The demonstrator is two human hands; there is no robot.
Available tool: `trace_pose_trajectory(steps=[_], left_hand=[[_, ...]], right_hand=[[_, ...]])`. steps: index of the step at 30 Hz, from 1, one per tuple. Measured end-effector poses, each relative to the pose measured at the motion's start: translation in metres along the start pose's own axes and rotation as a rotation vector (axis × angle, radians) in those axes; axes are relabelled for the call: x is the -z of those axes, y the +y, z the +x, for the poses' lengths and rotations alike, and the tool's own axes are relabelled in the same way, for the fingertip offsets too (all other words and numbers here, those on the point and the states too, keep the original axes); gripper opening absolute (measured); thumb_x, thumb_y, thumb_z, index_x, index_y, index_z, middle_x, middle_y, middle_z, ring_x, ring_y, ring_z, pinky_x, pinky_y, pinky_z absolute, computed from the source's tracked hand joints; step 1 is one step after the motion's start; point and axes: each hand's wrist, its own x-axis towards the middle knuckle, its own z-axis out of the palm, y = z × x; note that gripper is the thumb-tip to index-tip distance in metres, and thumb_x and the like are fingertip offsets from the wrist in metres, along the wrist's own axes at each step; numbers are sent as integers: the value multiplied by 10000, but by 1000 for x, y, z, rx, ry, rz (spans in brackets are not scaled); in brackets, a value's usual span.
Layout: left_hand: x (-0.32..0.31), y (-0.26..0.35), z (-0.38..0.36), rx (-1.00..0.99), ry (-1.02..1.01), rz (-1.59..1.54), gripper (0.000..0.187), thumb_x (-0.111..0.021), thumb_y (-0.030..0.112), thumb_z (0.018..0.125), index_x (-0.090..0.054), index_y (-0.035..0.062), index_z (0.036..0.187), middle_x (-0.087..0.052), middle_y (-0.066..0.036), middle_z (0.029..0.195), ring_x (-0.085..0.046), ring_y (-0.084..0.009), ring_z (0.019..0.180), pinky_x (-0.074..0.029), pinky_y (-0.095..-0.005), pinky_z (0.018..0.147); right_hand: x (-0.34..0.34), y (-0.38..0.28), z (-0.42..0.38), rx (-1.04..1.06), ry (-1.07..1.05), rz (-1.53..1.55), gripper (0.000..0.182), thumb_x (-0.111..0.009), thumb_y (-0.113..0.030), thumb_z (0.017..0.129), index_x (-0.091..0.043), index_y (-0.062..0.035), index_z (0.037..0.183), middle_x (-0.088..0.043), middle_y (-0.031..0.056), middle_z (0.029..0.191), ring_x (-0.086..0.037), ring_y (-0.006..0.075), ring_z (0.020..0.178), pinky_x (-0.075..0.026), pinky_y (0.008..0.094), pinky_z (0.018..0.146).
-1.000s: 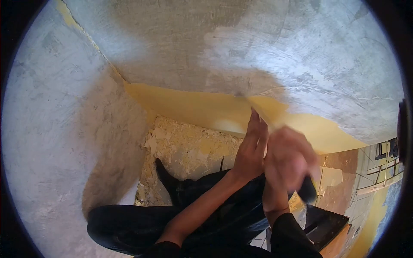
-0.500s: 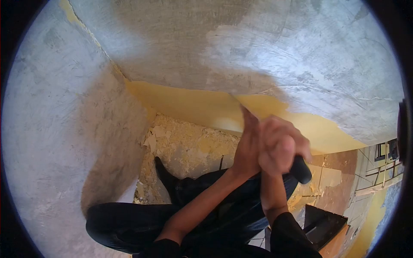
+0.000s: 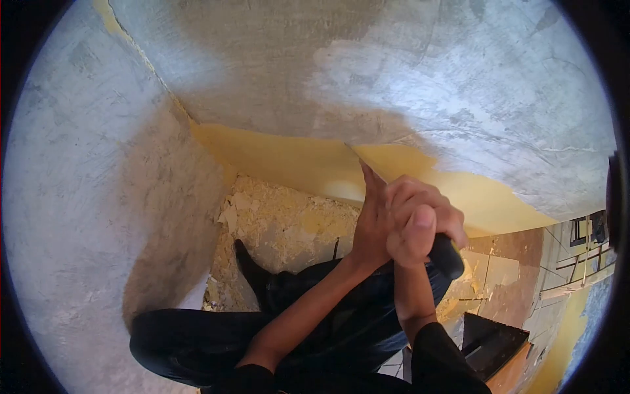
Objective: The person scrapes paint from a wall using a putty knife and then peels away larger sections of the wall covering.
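Note:
A hand scraper with a black handle (image 3: 448, 257) slants up and left, its thin blade tip against the yellow strip (image 3: 275, 152) of the wall, near the strip's upper edge. My right hand (image 3: 423, 220) is wrapped round the handle, thumb on top, and the handle's end sticks out below it. Just left of it, my left hand (image 3: 372, 230) holds the scraper nearer the blade, its fingers stretched along the metal. The two hands touch. Part of the left hand's grip is hidden.
Grey, bared wall (image 3: 262, 65) rises above the strip, and another grey wall (image 3: 72, 184) meets it in a corner at left. Yellow flakes (image 3: 282, 210) litter the floor. My bent legs are below. A black panel (image 3: 495, 345) and a wooden frame (image 3: 577, 282) are at right.
Both hands and the scraper have shifted slightly left and up, and the blade tip has moved left along the yellow strip. My grip looks the same.

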Motion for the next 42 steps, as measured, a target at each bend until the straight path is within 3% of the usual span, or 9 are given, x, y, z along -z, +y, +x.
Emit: trace_pose_trajectory(steps=[14,22,24,30,33,37,38,41,42], left_hand=[[4,-3,-3,-12,-8,16,715,-585,151,915,-191,-120,1446,-199,-406,1467,-238,-515,1375,-360,-482,1078],[10,-6,-4,-32,-13,25,725,-587,163,919,-181,-116,1451,-195,-399,1473,-229,-507,1383,-353,-477,1084],[6,-4,-8,-31,-24,37,728,-587,166,920,-178,-115,1453,-195,-398,1475,-226,-505,1385,-351,-476,1086],[7,-7,-6,-36,-26,40,736,-588,176,923,-171,-112,1457,-192,-393,1479,-219,-499,1391,-346,-472,1090],[7,-10,-7,-23,-23,55,740,-589,181,925,-167,-110,1459,-191,-390,1481,-215,-495,1394,-343,-470,1093],[8,-9,-8,-42,-32,53,746,-590,187,927,-162,-108,1462,-189,-387,1484,-211,-491,1398,-340,-468,1096],[6,-8,-10,-44,-32,61,747,-590,189,927,-161,-107,1462,-189,-386,1485,-209,-490,1399,-339,-467,1096],[5,-13,-5,-33,-30,62,751,-591,193,929,-157,-106,1464,-188,-384,1487,-206,-487,1402,-336,-466,1099],[7,-12,-6,-45,-29,58,753,-591,195,929,-156,-105,1465,-187,-383,1488,-205,-486,1403,-335,-465,1099]], right_hand=[[-27,-9,6,-68,157,-84,551,-524,-371,976,-349,-63,554,-400,35,477,-410,177,423,-390,322,446],[-32,-19,12,-40,198,-39,534,-533,-336,977,-339,-74,554,-427,49,501,-425,185,445,-431,335,494],[-16,-30,9,-67,-6,25,492,-510,-303,989,-356,-70,584,-432,50,503,-417,178,441,-431,333,479],[-21,-8,1,-21,131,31,436,-542,-259,950,-397,-69,585,-424,57,507,-446,185,444,-432,335,477],[-3,-8,-2,62,-153,184,446,-540,-283,947,-458,-35,586,-467,85,532,-499,214,474,-455,337,506],[-14,-26,1,-146,-8,-180,495,-545,-321,938,-510,-16,550,-485,92,548,-555,238,527,-492,348,578],[-15,-27,2,-74,11,138,461,-576,-272,933,-479,-15,563,-497,91,556,-546,226,528,-484,339,559],[-19,0,-11,63,80,-508,470,-601,-303,926,-440,-33,577,-496,76,560,-527,205,520,-462,327,540],[-25,6,-9,99,91,-121,462,-605,-314,921,-435,-37,592,-500,75,569,-528,204,526,-459,327,541]])
